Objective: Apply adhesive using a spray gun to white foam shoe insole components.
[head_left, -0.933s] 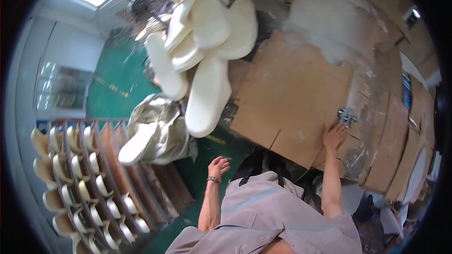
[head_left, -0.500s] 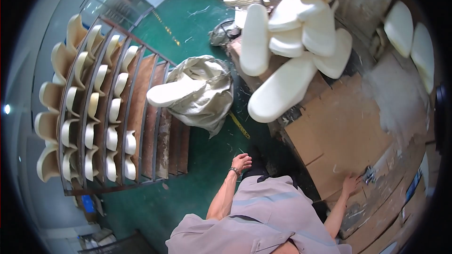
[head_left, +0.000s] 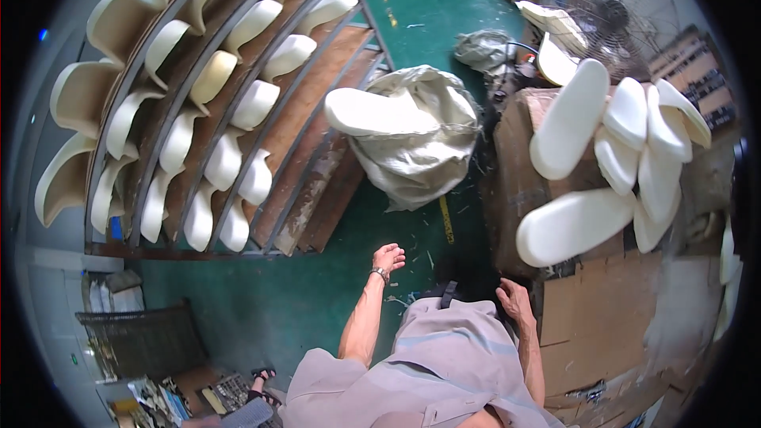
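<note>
My left hand [head_left: 388,259], with a bracelet at its wrist, hangs in front of me over the green floor. Its fingers are spread loosely and hold nothing. My right hand [head_left: 514,299] is beside my body at the edge of the cardboard-covered bench [head_left: 600,313], fingers slightly bent and apart, with nothing visible in them. Beyond it lie several white foam pieces, one long foam piece [head_left: 575,226] being nearest. Ahead, a pale woven sack [head_left: 424,162] stands on the floor with a white foam piece [head_left: 372,112] across its top. A small metal object [head_left: 588,391] rests on the cardboard.
To the left stands a metal rack [head_left: 317,190] with slanted boards, holding several curved white foam pieces. A large fan [head_left: 610,12] is at the far right, past a cardboard box [head_left: 514,150]. At lower left are a dark mesh panel [head_left: 143,341] and another person's sandalled foot [head_left: 263,374].
My right hand has drawn back from beside the small metal object to my side. My view has turned left, so the rack looks nearer. My left hand is lifted slightly, fingers looser.
</note>
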The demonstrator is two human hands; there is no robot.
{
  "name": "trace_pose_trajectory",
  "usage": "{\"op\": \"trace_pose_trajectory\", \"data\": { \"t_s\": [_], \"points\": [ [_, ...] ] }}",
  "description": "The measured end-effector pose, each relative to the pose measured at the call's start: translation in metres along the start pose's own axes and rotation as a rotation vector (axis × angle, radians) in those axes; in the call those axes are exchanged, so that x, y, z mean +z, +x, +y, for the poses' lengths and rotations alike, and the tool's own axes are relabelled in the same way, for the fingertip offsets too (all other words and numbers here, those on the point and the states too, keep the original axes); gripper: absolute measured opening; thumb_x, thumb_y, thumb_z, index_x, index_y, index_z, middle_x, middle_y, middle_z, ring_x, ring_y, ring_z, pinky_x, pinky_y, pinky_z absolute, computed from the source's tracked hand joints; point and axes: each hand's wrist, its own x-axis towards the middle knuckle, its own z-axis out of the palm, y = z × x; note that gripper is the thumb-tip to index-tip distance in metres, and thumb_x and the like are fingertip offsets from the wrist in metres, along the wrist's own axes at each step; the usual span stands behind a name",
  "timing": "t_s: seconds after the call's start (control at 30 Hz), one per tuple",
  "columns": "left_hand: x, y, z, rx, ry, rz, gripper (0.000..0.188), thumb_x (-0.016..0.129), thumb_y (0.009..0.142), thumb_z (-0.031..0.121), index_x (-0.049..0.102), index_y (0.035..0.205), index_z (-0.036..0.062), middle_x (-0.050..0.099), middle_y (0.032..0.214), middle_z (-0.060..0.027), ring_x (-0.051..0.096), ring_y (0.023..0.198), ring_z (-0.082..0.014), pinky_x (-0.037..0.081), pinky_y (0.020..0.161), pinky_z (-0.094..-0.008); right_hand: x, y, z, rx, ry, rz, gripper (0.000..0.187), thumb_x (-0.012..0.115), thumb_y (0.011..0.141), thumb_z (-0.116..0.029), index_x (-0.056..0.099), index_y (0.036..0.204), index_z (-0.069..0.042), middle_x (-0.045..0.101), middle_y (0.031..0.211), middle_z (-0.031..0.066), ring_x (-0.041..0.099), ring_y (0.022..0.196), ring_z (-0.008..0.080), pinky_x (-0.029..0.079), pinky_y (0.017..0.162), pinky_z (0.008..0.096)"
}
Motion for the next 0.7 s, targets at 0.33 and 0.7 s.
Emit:
{"op": "trace_pose_trajectory", "data": {
  "t_s": [0.33, 0.7],
  "points": [
    [-0.041, 0.025, 0.042, 0.023, -0.279, 0.143, 0.038, 0.062, 0.099, 0.013, 0.053, 0.133, 0.0006, 0.069, 0.110, -0.0136, 0.070, 0.092, -0.0226, 0.062, 0.081, -0.0406, -0.007, 0.158, -0.092, -0.224, -0.202, -0.185, 0.044, 0.066, 0.091, -0.020, 0.061, 0.127, 0.004, 0.069, 0.115, 0.0238, 0.067, 0.106, 0.0377, 0.053, 0.093, 0.0429],
    [-0.040, 0.169, 0.265, 0.317, -0.173, 0.407, 0.073, 0.078, 0.090, 0.024, 0.036, 0.148, 0.0082, 0.052, 0.138, -0.0098, 0.055, 0.116, -0.0218, 0.057, 0.087, -0.0471, -0.006, 0.318, -0.057, 0.015, -0.006, -0.150, 0.044, 0.066, 0.091, -0.024, 0.063, 0.126, 0.002, 0.070, 0.113, 0.0234, 0.067, 0.105, 0.0391, 0.053, 0.092, 0.0447]
  ]
}}
